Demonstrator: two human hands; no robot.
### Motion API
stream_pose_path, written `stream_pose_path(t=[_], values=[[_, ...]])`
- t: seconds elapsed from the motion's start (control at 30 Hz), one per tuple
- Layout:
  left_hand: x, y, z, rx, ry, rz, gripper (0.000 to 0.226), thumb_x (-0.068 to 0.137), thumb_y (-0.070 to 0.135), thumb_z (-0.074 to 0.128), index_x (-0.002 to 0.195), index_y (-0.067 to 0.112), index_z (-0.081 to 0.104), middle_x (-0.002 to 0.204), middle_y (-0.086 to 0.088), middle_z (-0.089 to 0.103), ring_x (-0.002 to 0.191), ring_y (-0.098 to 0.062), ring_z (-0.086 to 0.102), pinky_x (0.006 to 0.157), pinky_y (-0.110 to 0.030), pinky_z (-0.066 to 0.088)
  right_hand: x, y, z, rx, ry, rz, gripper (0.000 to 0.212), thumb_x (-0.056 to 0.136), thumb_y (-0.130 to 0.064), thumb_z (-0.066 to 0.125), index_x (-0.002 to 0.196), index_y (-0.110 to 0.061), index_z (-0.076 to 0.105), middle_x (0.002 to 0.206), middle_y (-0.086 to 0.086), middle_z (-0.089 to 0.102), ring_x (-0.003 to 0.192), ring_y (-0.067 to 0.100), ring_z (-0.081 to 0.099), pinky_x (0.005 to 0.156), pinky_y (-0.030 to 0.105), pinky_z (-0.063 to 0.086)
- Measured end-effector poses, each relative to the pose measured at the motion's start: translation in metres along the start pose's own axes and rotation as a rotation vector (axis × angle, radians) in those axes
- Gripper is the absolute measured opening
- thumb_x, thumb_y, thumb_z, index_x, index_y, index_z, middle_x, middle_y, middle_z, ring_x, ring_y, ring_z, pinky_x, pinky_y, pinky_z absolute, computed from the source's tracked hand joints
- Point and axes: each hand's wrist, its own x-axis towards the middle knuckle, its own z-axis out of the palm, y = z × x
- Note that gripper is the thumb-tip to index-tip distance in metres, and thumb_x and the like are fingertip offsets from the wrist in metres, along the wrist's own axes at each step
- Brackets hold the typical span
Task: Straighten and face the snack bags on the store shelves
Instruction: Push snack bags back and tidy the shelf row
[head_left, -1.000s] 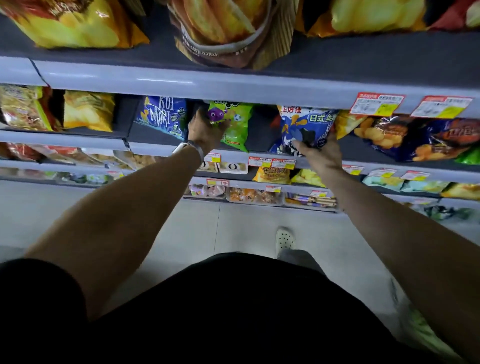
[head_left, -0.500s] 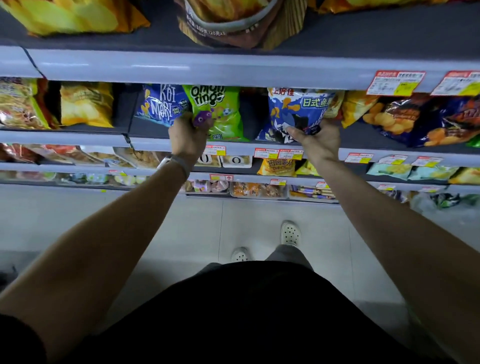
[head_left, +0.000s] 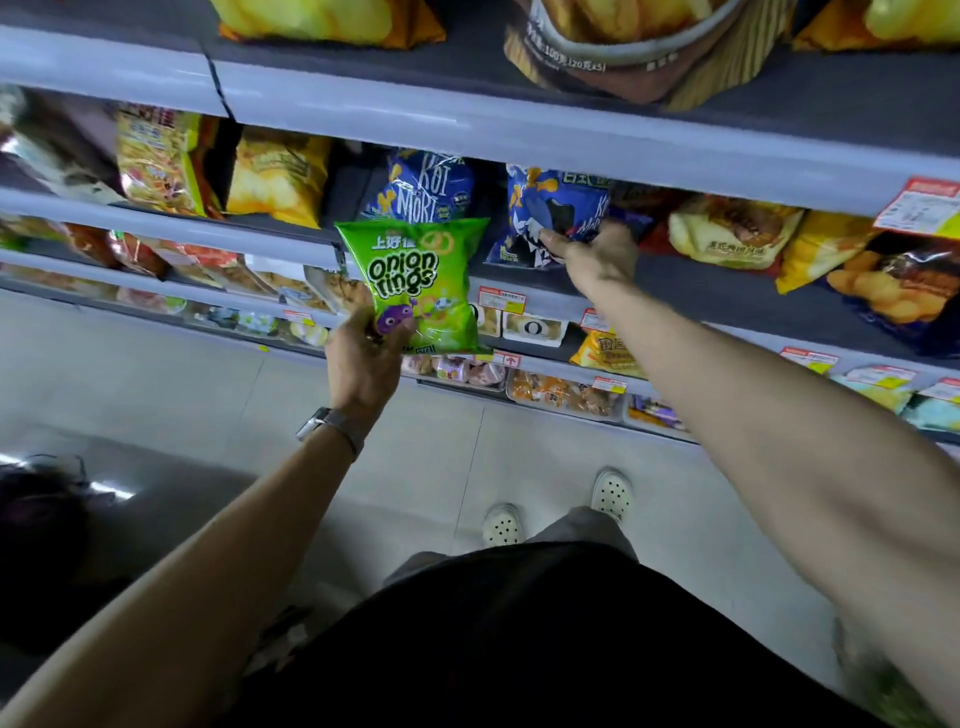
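My left hand (head_left: 366, 358) grips the bottom of a green onion rings bag (head_left: 418, 280) and holds it upright in the air, in front of the shelf edge. Behind it a blue Koi Mori bag (head_left: 423, 189) stands on the grey shelf (head_left: 701, 293). Reaching into that shelf, my right hand (head_left: 597, 254) pinches the lower part of a second blue fish-snack bag (head_left: 550, 215), which leans to one side.
Yellow snack bags (head_left: 275, 179) stand left of the blue ones; yellow and dark blue bags (head_left: 893, 283) lie to the right. Large chip bags (head_left: 639, 47) sit on the shelf above. Lower shelves carry price tags (head_left: 501, 299) and small packs. Tiled floor lies below.
My left hand has pulled the green onion rings bag off the shelf and lowered it in front of the shelf edge. My right hand stays on the blue bag, deeper in the shelf.
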Motion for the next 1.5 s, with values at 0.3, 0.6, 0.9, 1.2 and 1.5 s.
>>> stream_pose_path(t=[0.3, 0.6, 0.9, 1.2, 1.5], values=[[-0.004, 0.017, 0.015, 0.043, -0.039, 0.06, 0.034, 0.09, 0.043, 0.076, 0.093, 0.009, 0.07, 0.079, -0.005, 0.071, 0.076, -0.028, 0.063, 0.062, -0.033, 0.04, 0.018, -0.001, 0.004, -0.066, 0.04, 0.013, 0.063, 0.085, -0.047, 0.08, 0.134, -0.015, 0.059, 0.136, 0.005, 0.066, 0.124, 0.023, 0.061, 0.097, 0.027, 0.048], [-0.021, 0.067, 0.08, -0.01, -0.21, 0.125, 0.033, 0.09, 0.042, 0.079, 0.077, 0.021, 0.057, 0.066, 0.014, 0.058, 0.068, -0.017, 0.056, 0.058, -0.03, 0.029, -0.056, 0.059, -0.056, 0.06, 0.012, -0.05, 0.023, 0.1, -0.03, 0.063, 0.112, -0.014, 0.073, 0.101, -0.003, 0.07, 0.104, 0.017, 0.065, 0.073, 0.015, 0.042], [-0.034, 0.143, 0.174, -0.07, -0.305, 0.259, 0.033, 0.094, 0.045, 0.074, 0.088, 0.014, 0.063, 0.072, 0.007, 0.061, 0.069, -0.023, 0.055, 0.06, -0.033, 0.034, -0.073, 0.105, -0.134, -0.01, -0.031, -0.196, 0.041, 0.099, -0.033, 0.067, 0.135, -0.015, 0.059, 0.106, -0.01, 0.067, 0.09, -0.016, 0.058, 0.075, 0.002, 0.04], [-0.043, 0.178, 0.241, -0.061, -0.377, 0.345, 0.028, 0.097, 0.038, 0.069, 0.092, 0.012, 0.06, 0.076, 0.009, 0.062, 0.07, -0.008, 0.055, 0.058, -0.025, 0.034, -0.011, 0.135, -0.184, -0.13, 0.073, -0.192, 0.061, 0.094, -0.038, 0.07, 0.147, -0.017, 0.05, 0.124, 0.0, 0.072, 0.11, 0.022, 0.067, 0.09, 0.031, 0.053], [-0.059, 0.168, 0.26, -0.031, -0.394, 0.315, 0.025, 0.103, 0.03, 0.066, 0.118, 0.01, 0.067, 0.099, 0.009, 0.069, 0.084, -0.005, 0.056, 0.06, -0.009, 0.034, 0.001, 0.16, -0.192, -0.228, -0.017, -0.194, 0.059, 0.095, -0.044, 0.065, 0.143, -0.015, 0.049, 0.125, 0.008, 0.07, 0.113, 0.036, 0.065, 0.091, 0.05, 0.055]])
